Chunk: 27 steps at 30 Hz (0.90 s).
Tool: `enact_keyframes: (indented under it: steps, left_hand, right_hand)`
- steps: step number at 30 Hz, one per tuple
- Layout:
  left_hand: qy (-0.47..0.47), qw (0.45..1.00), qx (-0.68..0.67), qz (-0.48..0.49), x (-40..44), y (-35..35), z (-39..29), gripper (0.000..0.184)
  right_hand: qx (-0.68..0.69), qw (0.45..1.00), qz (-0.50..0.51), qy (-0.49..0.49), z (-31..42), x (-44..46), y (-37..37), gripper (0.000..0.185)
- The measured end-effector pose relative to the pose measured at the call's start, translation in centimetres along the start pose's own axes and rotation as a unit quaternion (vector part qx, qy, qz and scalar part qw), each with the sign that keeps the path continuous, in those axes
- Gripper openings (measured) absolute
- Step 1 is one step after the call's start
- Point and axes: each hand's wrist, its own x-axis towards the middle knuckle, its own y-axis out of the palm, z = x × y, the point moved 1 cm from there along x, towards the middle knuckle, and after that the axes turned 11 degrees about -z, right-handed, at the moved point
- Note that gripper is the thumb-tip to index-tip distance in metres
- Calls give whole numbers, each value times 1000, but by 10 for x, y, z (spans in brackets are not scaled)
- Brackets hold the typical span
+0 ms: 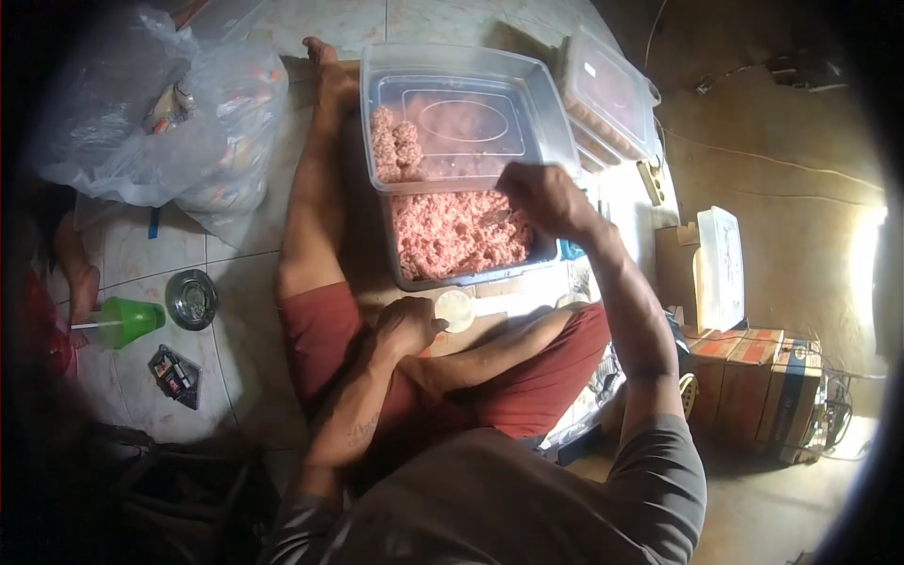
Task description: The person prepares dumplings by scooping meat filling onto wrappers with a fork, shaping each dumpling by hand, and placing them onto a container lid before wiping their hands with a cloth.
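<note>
Left hand (410, 325): narrow grip on rim of small round pale cup (455, 311), above the lap, just in front of lower tub; contents not readable. Right hand (549, 200): curled, narrow, over right part of the minced meat (447, 235), closed on a metal utensil (496, 218); only a bit of it shows, type unclear, fingertips mostly hidden behind the knuckles.

Minced meat fills the visible part of the lower tub (400, 275); far part is covered by clear plastic container (471, 175) resting above it. That one has shaped meat portions (395, 146) grouped at its left end; the pinkish patch toward its middle is blurred through the plastic, can't tell which layer it is in.

Right of it: lidded container (607, 85), contents hazy under the lid. Further right, cardboard boxes (763, 391) with cables over them, and an upright translucent plastic bin (720, 268); glare washes out the area near the wall.

Left side, on tiled floor (245, 325): plastic bags (231, 141), contents mostly obscured; glass ashtray (192, 299); tipped green cup (130, 322); small tray (176, 377) with small items, too small to name. Another person's foot (85, 290) at left, rest lost in the dark vignette.
</note>
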Motion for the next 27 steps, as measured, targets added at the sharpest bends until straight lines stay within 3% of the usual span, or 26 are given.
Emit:
enact_keyframes:
  steps: [4, 6, 7, 11, 14, 16, 17, 19, 20, 22, 23, 24, 26, 27]
  left_hand:
    - [131, 985, 8, -116, 4, 37, -11, 47]
    - [132, 975, 150, -95, 13, 61, -19, 45]
    - [173, 963, 155, -138, 23, 95, 3, 49]
    - [220, 943, 198, -152, 29, 96, 9, 44]
    - [191, 954, 220, -67, 30, 83, 7, 38]
    - [204, 953, 96, -201, 26, 76, 5, 24]
    - [203, 954, 100, -196, 21, 74, 7, 24]
    - [55, 977, -155, -138, 0, 32, -27, 14]
    - [96, 954, -243, -145, -2, 31, -19, 13]
    - [90, 874, -454, -150, -11, 19, -25, 10]
    - [74, 859, -481, -158, -14, 11, -29, 9]
    - [72, 861, -479, -156, -20, 6, -35, 9]
    - [-20, 795, -589, -145, -27, -2, -52, 11]
    - [-44, 787, -597, -150, -31, -6, -67, 13]
  right_hand:
    - [-143, 989, -38, -20, -75, -56, 13, 21]
    - [-202, 978, -60, -12, -97, -67, 19, 23]
    - [-218, 973, -77, -8, -106, -68, 23, 25]
    - [-258, 963, -64, -32, -141, -58, 46, 27]
    - [-288, 954, -42, -71, -148, -55, 57, 21]
    - [-356, 915, -82, -171, -144, -55, 58, 22]
    - [-351, 918, -84, -168, -143, -59, 59, 22]
    - [-365, 919, -86, -122, -133, -69, 50, 27]
    - [-314, 945, -74, -61, -126, -74, 44, 26]
    - [-128, 972, 5, 195, -100, -84, 17, 25]
    - [-170, 981, -48, 74, -105, -96, 22, 23]
    - [-168, 982, -49, 77, -113, -106, 32, 23]
    - [-221, 958, -185, -7, -124, -116, 46, 22]
    - [-214, 957, -196, 5, -119, -117, 46, 21]
